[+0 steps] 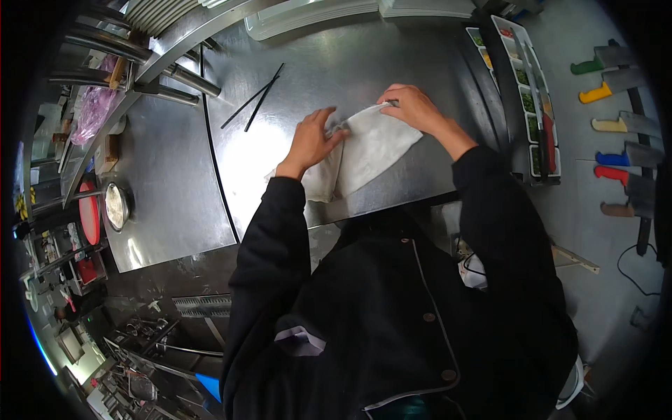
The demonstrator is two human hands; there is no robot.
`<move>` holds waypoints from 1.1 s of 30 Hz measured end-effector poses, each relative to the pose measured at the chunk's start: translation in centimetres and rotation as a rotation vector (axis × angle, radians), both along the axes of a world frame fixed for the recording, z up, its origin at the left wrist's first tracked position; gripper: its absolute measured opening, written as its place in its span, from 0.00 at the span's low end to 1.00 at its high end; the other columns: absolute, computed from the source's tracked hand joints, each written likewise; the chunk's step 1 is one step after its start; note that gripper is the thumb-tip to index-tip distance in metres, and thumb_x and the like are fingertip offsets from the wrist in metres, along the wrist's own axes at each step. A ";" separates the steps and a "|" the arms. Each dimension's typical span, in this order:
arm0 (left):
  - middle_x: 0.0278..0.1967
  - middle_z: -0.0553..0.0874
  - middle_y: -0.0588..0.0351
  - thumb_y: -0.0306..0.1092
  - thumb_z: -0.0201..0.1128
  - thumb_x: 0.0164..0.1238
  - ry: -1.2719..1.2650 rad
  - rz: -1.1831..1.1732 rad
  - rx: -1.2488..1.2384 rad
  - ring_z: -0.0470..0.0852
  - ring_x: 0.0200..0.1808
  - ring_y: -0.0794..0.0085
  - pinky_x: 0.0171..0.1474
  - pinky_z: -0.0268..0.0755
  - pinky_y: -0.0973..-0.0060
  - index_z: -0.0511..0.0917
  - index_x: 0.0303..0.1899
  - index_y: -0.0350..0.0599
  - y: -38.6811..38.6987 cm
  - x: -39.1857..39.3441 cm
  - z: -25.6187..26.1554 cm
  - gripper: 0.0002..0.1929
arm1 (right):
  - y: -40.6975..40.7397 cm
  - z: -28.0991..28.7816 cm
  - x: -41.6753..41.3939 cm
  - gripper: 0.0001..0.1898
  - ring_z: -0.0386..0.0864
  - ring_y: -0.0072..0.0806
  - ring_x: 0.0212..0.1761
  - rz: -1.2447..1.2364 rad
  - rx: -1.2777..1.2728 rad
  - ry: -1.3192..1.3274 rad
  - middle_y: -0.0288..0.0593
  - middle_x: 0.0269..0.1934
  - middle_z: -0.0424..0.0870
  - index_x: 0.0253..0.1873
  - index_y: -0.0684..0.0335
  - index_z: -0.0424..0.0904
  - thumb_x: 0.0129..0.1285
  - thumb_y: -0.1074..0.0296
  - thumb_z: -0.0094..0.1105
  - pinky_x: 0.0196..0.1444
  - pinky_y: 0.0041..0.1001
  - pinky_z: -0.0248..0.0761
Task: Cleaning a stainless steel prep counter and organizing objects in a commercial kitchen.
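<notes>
A white cloth [375, 152] lies partly folded on the stainless steel worktop [420, 47] in front of me. My right hand [412, 107] pinches its far right edge between thumb and fingers. Over the left part of the cloth, my left hand [311, 140] has its thumb and fingers spread apart. The left thumb lies over the fold, and whether it presses on the fabric I cannot tell. Beyond the left hand, two black chopsticks [255, 102] cross each other on the steel.
White trays [315, 20] line the far edge. At right are white containers of chopped ingredients [526, 100] with a red-handled knife [548, 142] over them. Several colour-handled cleavers [611, 158] hang beyond. A metal bowl of white contents [116, 206] stands left, below a steel shelf [178, 39].
</notes>
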State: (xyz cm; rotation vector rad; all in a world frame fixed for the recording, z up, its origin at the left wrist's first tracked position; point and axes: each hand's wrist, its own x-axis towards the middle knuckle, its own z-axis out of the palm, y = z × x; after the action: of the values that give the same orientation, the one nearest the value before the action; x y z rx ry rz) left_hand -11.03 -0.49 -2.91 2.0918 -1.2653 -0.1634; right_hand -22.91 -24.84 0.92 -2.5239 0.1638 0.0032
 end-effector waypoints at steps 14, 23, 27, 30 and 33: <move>0.39 0.86 0.52 0.31 0.63 0.67 0.116 -0.216 -0.414 0.82 0.36 0.67 0.42 0.74 0.76 0.82 0.44 0.38 -3.6 -2.5 17.3 0.08 | 3.2 15.5 -2.5 0.11 0.80 0.17 0.43 0.002 0.808 -0.173 0.38 0.43 0.84 0.50 0.68 0.81 0.65 0.73 0.61 0.45 0.19 0.73; 0.32 0.79 0.65 0.33 0.53 0.77 0.265 -0.035 -0.931 0.75 0.32 0.83 0.36 0.69 0.84 0.75 0.46 0.40 -0.1 2.9 26.1 0.08 | -4.6 24.5 -5.8 0.16 0.76 0.18 0.40 -0.240 1.017 -0.197 0.32 0.35 0.77 0.58 0.65 0.74 0.71 0.64 0.53 0.47 0.20 0.71; 0.34 0.81 0.62 0.36 0.52 0.78 0.182 0.016 -1.022 0.76 0.34 0.82 0.40 0.68 0.85 0.74 0.48 0.40 1.2 6.2 30.1 0.10 | -9.3 27.1 -6.7 0.17 0.78 0.21 0.48 0.354 1.246 -0.204 0.35 0.41 0.79 0.60 0.63 0.73 0.71 0.64 0.52 0.52 0.21 0.71; 0.33 0.81 0.61 0.37 0.53 0.78 -0.074 -0.020 -1.091 0.76 0.34 0.81 0.41 0.69 0.85 0.75 0.48 0.39 0.7 7.6 33.0 0.11 | -1.3 33.7 -8.1 0.10 0.81 0.27 0.46 -0.562 0.443 -0.267 0.40 0.45 0.85 0.47 0.68 0.80 0.66 0.69 0.57 0.49 0.26 0.72; 0.39 0.83 0.62 0.37 0.55 0.77 -0.157 0.002 -1.123 0.76 0.38 0.85 0.43 0.66 0.87 0.78 0.48 0.38 1.0 8.4 35.8 0.12 | -5.2 35.0 -8.8 0.10 0.79 0.22 0.47 -0.366 0.173 -0.326 0.39 0.46 0.84 0.47 0.68 0.80 0.66 0.69 0.57 0.52 0.23 0.70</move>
State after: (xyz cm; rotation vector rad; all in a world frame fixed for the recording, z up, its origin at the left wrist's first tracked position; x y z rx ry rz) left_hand -2.65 0.55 32.85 1.1295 -1.0511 0.5968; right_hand -31.70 -30.02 35.89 -2.2517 0.4672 -0.5132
